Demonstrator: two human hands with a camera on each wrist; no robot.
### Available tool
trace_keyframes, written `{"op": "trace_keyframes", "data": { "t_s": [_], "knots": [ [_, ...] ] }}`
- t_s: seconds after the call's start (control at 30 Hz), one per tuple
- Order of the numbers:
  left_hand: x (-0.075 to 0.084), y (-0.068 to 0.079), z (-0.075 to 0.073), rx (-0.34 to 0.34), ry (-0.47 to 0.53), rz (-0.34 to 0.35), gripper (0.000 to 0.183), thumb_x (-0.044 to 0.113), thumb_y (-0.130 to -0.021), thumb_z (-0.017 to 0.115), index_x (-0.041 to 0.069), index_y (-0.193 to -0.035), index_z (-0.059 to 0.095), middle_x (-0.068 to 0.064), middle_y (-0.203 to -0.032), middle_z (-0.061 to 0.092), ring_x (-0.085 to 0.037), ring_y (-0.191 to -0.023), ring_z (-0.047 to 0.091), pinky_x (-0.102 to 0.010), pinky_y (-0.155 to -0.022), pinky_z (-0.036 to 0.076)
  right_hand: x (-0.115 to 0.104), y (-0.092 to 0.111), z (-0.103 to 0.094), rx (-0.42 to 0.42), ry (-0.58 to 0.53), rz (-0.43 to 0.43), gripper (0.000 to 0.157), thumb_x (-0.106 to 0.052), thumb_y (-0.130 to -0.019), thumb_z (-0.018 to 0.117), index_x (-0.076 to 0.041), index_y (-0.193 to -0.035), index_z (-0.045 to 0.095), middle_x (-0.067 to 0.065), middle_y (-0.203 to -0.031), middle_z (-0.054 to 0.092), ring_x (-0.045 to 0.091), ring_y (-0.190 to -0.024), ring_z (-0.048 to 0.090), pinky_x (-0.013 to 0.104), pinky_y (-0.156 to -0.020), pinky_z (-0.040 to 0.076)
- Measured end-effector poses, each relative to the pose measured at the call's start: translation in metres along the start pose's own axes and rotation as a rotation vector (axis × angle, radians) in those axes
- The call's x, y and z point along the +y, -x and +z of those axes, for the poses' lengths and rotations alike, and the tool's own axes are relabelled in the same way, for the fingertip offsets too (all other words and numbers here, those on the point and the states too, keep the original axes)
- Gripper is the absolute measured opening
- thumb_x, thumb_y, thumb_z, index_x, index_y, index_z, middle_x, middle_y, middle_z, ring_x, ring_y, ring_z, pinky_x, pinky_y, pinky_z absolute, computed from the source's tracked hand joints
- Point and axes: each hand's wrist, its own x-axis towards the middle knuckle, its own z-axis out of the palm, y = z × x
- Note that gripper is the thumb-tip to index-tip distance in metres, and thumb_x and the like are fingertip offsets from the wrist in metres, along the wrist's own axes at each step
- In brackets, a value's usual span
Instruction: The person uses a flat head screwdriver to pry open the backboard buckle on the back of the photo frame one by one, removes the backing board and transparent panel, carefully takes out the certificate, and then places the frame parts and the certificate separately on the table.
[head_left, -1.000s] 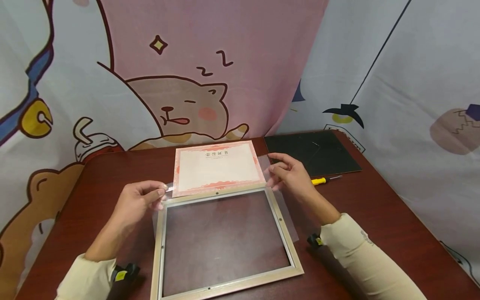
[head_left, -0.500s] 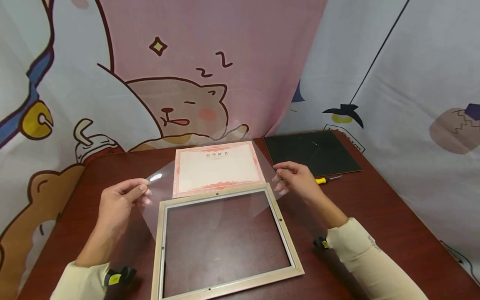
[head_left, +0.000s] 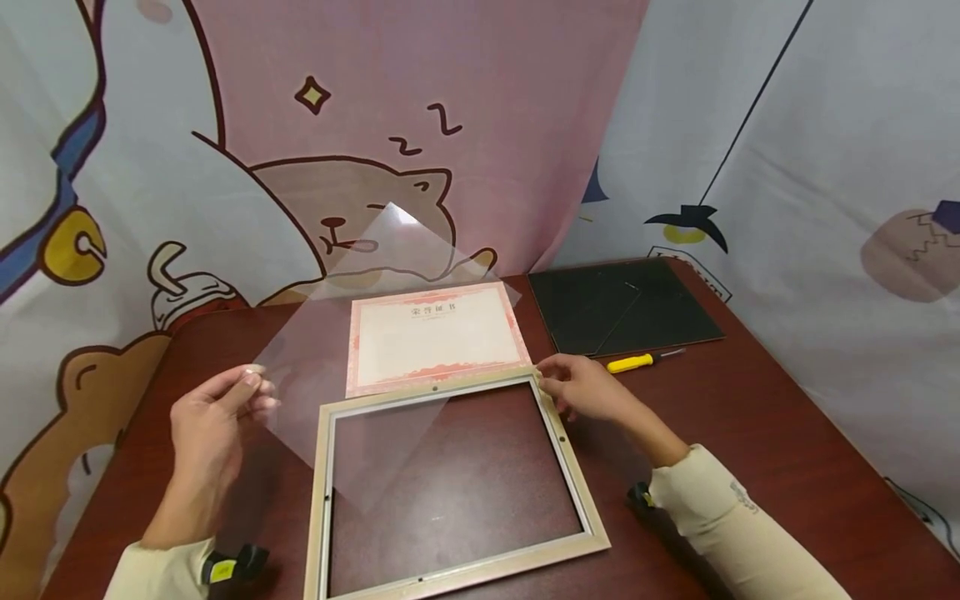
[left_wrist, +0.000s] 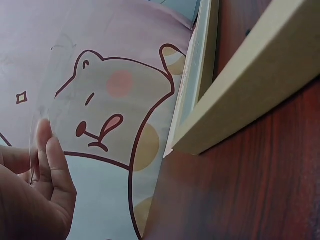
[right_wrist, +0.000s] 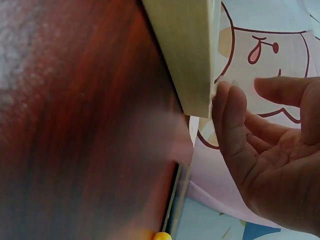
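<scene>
My left hand [head_left: 206, 429] pinches one corner of a clear plastic sheet [head_left: 303, 354] between thumb and fingers. The sheet hangs tilted, its far corner raised in front of the curtain, and overlaps the certificate and the frame in the head view. Fingers of my right hand [head_left: 588, 387] touch the far right corner of a light wooden picture frame [head_left: 320, 475]; in the right wrist view, the thumb stands apart from them. The frame lies on the table with its opening bare. Behind it lies a pink-bordered certificate [head_left: 438, 342].
A dark backing board [head_left: 622, 308] lies at the table's back right, with a yellow-handled screwdriver [head_left: 633, 362] along its near edge. The reddish-brown table [head_left: 757, 433] meets a printed cartoon curtain [head_left: 525, 150] at the back.
Both hands held the clear sheet over the frame. The left hand has moved left with it, tilting it up. The right hand has let go and come to the frame's corner.
</scene>
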Motion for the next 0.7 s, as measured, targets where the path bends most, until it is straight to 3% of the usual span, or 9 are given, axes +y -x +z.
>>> {"op": "trace_keyframes", "data": {
  "t_s": [0.2, 0.3, 0.43, 0.57, 0.7],
  "knots": [
    [0.0, -0.002, -0.007, 0.092, 0.07, -0.055, 0.023, 0.009, -0.08, 0.079, -0.002, -0.1, 0.074, -0.008, -0.073, 0.072, -0.019, -0.054, 0.068, -0.028, -0.055, 0.057, 0.001, -0.001, 0.006, 0.014, 0.157, -0.017, 0.051, -0.017, -0.093, 0.062, -0.002, -0.139, 0.048, 0.01, -0.085, 0.061, 0.021, -0.058, 0.06, 0.033, -0.053, 0.053],
    [0.0, -0.003, -0.011, 0.134, 0.12, -0.067, 0.024, 0.009, -0.078, 0.08, -0.002, -0.098, 0.074, -0.01, -0.073, 0.072, -0.02, -0.054, 0.069, -0.03, -0.055, 0.057, 0.001, -0.001, 0.009, 0.036, 0.309, -0.035, 0.058, -0.021, -0.092, 0.063, -0.003, -0.143, 0.044, 0.015, -0.103, 0.064, 0.025, -0.078, 0.064, 0.041, -0.069, 0.054],
    [-0.001, -0.006, -0.016, 0.187, 0.15, -0.082, 0.027, 0.009, -0.075, 0.082, -0.003, -0.097, 0.074, -0.011, -0.072, 0.072, -0.021, -0.053, 0.068, -0.031, -0.054, 0.057, 0.002, 0.0, 0.016, 0.039, 0.423, -0.027, 0.066, -0.028, -0.09, 0.065, -0.006, -0.148, 0.04, 0.017, -0.121, 0.059, 0.026, -0.099, 0.056, 0.045, -0.082, 0.048],
    [-0.001, -0.008, -0.021, 0.223, 0.17, -0.096, 0.03, 0.011, -0.074, 0.083, -0.002, -0.099, 0.074, -0.011, -0.073, 0.072, -0.022, -0.053, 0.068, -0.031, -0.054, 0.057, 0.003, 0.001, 0.024, 0.025, 0.441, -0.015, 0.072, -0.031, -0.089, 0.068, -0.007, -0.15, 0.036, 0.017, -0.117, 0.056, 0.023, -0.087, 0.054, 0.038, -0.07, 0.047],
    [-0.002, -0.009, -0.025, 0.244, 0.181, -0.102, 0.029, 0.012, -0.074, 0.083, -0.001, -0.099, 0.074, -0.01, -0.074, 0.073, -0.022, -0.054, 0.069, -0.031, -0.054, 0.057, 0.002, 0.003, 0.03, 0.044, 0.481, -0.026, 0.073, -0.028, -0.089, 0.069, -0.005, -0.15, 0.034, 0.019, -0.12, 0.053, 0.024, -0.083, 0.056, 0.038, -0.068, 0.048]
  ]
}}
